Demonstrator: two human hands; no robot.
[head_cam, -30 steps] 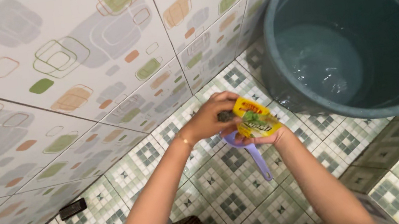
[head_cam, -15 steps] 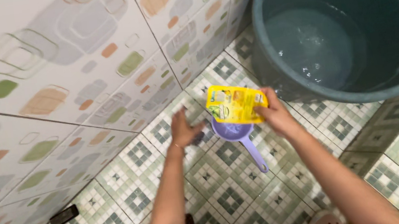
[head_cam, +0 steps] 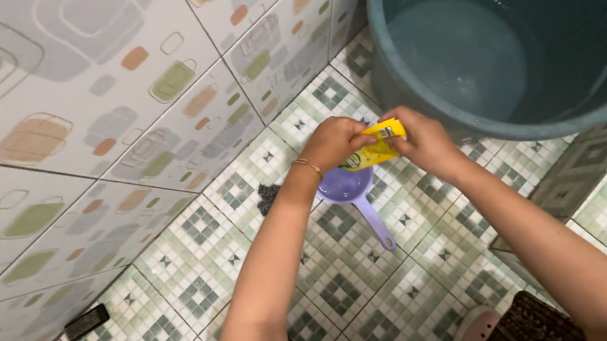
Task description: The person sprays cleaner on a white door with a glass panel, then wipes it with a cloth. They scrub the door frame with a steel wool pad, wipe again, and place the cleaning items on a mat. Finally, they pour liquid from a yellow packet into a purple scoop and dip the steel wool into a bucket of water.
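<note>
Both hands have closed again on the yellow sachet (head_cam: 375, 149): I see left hand (head_cam: 335, 143) and right hand (head_cam: 420, 139) pinching it above the purple scoop (head_cam: 349, 186)

The wall (head_cam: 76, 106) is covered in large glossy white tiles printed with rounded squares in green, orange and grey. The floor (head_cam: 351, 297) has small mosaic tiles in green, white and dark squares. Light is even and soft.

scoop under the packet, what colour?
Light purple: the scoop with its long handle sits on the floor tiles below the yellow packet. Head view shows it.
</note>
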